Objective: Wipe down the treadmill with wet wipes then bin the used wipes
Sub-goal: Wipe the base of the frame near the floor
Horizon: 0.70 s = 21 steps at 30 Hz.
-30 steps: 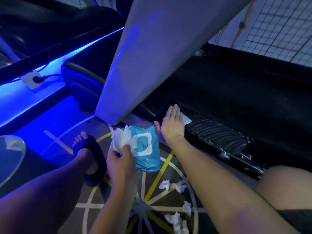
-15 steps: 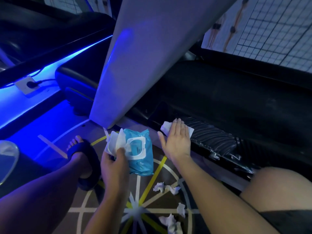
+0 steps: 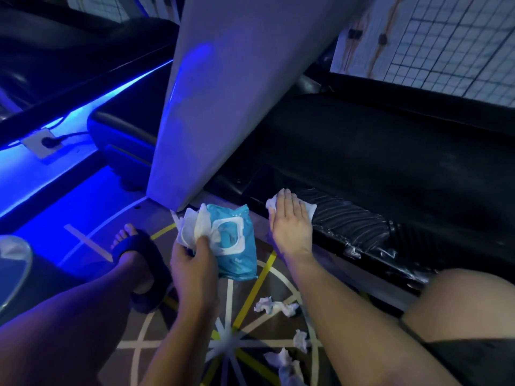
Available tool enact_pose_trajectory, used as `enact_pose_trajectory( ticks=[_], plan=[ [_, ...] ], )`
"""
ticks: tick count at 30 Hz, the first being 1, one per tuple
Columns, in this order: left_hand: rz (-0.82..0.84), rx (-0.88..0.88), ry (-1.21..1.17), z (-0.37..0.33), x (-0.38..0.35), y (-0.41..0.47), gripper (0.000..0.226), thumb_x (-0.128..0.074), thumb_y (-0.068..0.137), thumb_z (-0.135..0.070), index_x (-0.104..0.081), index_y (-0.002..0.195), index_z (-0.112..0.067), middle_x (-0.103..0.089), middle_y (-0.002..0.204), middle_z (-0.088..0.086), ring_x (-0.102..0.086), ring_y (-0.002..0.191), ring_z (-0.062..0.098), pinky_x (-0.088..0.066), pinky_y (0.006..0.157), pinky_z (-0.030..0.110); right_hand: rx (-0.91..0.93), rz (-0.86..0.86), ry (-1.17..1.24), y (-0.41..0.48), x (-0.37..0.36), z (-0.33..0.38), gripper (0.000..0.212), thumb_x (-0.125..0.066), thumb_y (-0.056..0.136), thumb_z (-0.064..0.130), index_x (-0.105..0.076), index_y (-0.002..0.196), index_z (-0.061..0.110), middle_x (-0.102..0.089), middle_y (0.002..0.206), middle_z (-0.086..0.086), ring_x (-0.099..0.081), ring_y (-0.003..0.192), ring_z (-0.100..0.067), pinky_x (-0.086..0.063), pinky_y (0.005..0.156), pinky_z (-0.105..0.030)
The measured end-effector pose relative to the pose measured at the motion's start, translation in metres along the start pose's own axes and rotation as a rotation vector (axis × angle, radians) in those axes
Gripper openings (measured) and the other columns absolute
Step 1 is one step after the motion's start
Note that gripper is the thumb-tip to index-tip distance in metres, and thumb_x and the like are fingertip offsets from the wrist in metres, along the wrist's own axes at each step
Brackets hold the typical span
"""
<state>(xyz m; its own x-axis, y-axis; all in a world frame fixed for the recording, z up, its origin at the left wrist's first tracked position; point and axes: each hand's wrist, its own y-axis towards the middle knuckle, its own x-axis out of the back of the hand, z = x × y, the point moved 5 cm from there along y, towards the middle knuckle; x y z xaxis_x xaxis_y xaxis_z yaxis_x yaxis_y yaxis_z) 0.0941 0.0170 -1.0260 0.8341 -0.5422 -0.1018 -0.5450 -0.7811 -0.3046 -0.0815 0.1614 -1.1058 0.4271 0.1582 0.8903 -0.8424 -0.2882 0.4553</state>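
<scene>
My right hand (image 3: 289, 221) lies flat, fingers straight, pressing a white wet wipe (image 3: 311, 210) onto the ribbed black side rail (image 3: 351, 218) of the treadmill (image 3: 390, 157). My left hand (image 3: 193, 256) grips a blue wet-wipe pack (image 3: 237, 252) with its white flap open, and its thumb pinches loose white wipes (image 3: 192, 227) against the pack. The treadmill's grey upright (image 3: 231, 93) rises just behind the pack.
Several crumpled used wipes (image 3: 274, 305) lie on the patterned floor between my arms. My left foot in a dark slipper (image 3: 142, 263) stands left of the pack; my right knee (image 3: 457, 302) is at the right. A round lid edge (image 3: 14, 263) shows at far left.
My right hand slid the wipe rightward and nearer along the ribbed rail. The left hand kept hold of the pack and loose wipes.
</scene>
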Motion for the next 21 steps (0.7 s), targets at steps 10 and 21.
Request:
enact_pose_trajectory(
  ticks=[10,21],
  plan=[
    [0.024,-0.002,0.048,0.006,-0.014,-0.023,0.030,-0.056,0.101,-0.009,-0.064,0.129,-0.015,-0.075,0.114,0.010,-0.073,0.104,0.027,-0.060,0.086,0.041,0.072,-0.181,-0.033,-0.045,0.011,-0.058,0.046,-0.039,0.109,0.027,-0.050,0.144,-0.001,-0.058,0.142,-0.016,-0.057,0.130,-0.029,-0.042,0.112,-0.042],
    [0.045,0.088,0.062,0.015,-0.035,-0.053,0.028,-0.051,0.102,-0.008,-0.062,0.125,-0.019,-0.072,0.108,0.004,-0.071,0.100,0.023,-0.058,0.058,0.022,0.157,-0.188,0.006,-0.073,0.020,-0.103,0.046,-0.046,0.108,0.030,-0.050,0.146,0.005,-0.056,0.146,-0.012,-0.057,0.131,-0.026,-0.044,0.111,-0.042]
  ],
)
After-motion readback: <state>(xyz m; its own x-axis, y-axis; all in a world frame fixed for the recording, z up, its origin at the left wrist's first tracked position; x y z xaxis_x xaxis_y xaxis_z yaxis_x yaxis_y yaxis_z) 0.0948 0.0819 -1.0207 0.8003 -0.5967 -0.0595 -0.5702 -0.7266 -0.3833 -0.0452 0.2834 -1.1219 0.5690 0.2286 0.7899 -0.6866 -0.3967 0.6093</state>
